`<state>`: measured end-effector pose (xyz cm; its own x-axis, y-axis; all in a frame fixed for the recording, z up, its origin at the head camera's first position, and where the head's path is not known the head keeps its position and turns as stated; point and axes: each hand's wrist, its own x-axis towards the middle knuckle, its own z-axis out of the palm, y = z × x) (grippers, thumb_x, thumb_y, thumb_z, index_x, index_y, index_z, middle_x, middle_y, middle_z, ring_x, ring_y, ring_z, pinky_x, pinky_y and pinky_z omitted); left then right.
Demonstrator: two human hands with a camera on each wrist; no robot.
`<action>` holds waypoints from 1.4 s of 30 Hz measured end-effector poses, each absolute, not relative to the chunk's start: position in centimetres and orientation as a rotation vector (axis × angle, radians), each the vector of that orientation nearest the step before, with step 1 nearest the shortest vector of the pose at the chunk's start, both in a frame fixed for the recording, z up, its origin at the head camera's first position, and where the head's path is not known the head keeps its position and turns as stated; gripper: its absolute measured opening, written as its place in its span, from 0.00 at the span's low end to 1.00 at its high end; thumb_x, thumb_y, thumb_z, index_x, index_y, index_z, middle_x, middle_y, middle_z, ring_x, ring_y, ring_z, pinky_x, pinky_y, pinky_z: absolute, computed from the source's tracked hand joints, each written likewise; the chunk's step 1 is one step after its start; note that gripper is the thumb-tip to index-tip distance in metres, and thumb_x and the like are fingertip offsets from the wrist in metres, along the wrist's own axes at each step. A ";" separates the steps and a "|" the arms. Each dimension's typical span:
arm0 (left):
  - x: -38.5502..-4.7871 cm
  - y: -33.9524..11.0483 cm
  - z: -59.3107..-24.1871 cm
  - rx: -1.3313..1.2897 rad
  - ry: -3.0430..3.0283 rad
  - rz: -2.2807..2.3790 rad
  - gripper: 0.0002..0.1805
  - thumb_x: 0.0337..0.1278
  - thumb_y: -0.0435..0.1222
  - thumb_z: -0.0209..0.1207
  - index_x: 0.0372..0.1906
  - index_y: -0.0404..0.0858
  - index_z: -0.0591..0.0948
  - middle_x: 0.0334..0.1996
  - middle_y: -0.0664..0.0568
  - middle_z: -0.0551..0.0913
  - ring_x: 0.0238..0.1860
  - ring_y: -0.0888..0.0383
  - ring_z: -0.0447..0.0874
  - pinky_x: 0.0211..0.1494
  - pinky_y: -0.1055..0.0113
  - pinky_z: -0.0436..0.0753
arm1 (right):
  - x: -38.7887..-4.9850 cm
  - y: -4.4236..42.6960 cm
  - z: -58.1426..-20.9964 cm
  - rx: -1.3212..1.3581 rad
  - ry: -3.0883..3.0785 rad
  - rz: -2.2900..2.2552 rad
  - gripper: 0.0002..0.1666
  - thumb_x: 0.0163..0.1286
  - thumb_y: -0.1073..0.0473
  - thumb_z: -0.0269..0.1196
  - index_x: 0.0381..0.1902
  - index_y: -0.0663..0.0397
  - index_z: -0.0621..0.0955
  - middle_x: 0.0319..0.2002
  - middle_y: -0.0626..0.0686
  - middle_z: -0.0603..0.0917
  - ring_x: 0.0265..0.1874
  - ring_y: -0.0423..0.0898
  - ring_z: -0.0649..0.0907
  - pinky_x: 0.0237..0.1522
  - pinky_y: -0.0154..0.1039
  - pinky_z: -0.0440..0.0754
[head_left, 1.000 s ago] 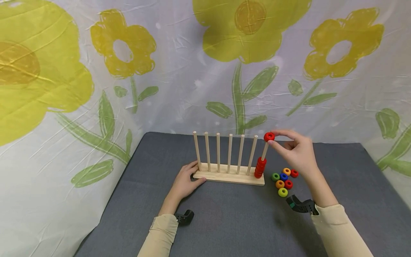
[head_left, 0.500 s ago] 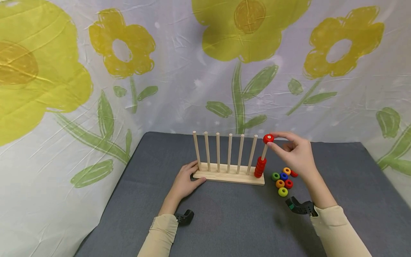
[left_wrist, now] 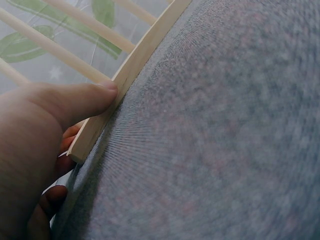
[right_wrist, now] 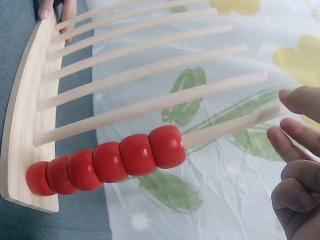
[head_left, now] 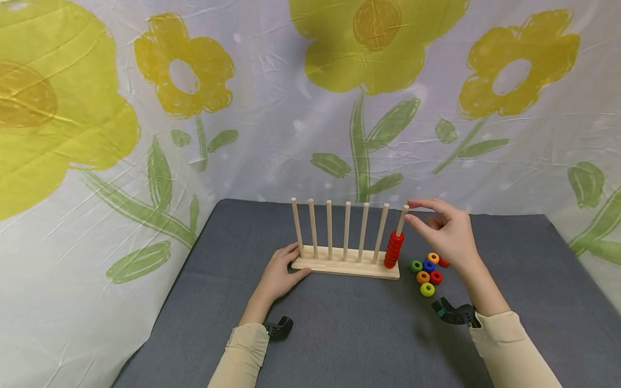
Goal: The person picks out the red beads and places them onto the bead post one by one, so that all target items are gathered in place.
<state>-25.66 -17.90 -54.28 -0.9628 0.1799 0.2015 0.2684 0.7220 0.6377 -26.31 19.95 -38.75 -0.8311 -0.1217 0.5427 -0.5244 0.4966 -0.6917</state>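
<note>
A wooden peg stand (head_left: pixel 344 267) with a row of upright pegs sits on the table. My left hand (head_left: pixel 278 277) grips its left end; in the left wrist view the thumb (left_wrist: pixel 90 100) presses the front edge and fingers reach behind it. On the rightmost peg is a stack of several red beads (head_left: pixel 393 250), also large in the right wrist view as red beads (right_wrist: pixel 110 162). My right hand (head_left: pixel 448 231) is beside that peg's bare top, thumb and index finger parted around it, holding nothing. The other pegs carry no beads.
Right of the stand lie several loose beads: a green bead (head_left: pixel 416 267), a blue bead (head_left: pixel 425 269), a yellow-green bead (head_left: pixel 423 292), plus orange and red ones. A grey cloth (head_left: pixel 339 334) covers the table. Behind it hangs a flower-printed curtain (head_left: pixel 271 134).
A red bead pinched at the top of the rightmost peg has been let go and dropped onto the stack. The right hand's fingers stay by the peg's tip. My left hand has not moved.
</note>
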 end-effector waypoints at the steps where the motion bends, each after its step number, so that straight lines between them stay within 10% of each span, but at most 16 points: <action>1: -25.7 -17.9 -54.3 -0.364 -2.799 -1.067 0.39 0.66 0.47 0.72 0.75 0.32 0.75 0.78 0.43 0.71 0.77 0.39 0.67 0.76 0.38 0.71 | -26.3 19.9 -38.7 0.533 -2.319 1.282 0.19 0.69 0.65 0.75 0.57 0.53 0.89 0.11 0.46 0.61 0.08 0.39 0.57 0.11 0.36 0.55; 19: -25.5 -17.8 -54.1 -0.338 -2.806 -1.066 0.39 0.66 0.47 0.72 0.75 0.33 0.75 0.78 0.43 0.71 0.77 0.39 0.67 0.76 0.39 0.70 | -25.6 20.5 -39.8 0.505 -2.325 1.258 0.18 0.68 0.71 0.73 0.55 0.58 0.89 0.13 0.46 0.65 0.08 0.25 0.55 0.10 0.35 0.55; 42: -25.6 -17.8 -54.0 -0.344 -2.809 -1.066 0.39 0.66 0.47 0.72 0.75 0.33 0.75 0.78 0.43 0.71 0.76 0.40 0.68 0.75 0.39 0.71 | -23.9 21.8 -42.9 0.455 -2.398 1.261 0.19 0.68 0.65 0.75 0.57 0.52 0.89 0.11 0.46 0.63 0.08 0.30 0.57 0.10 0.34 0.57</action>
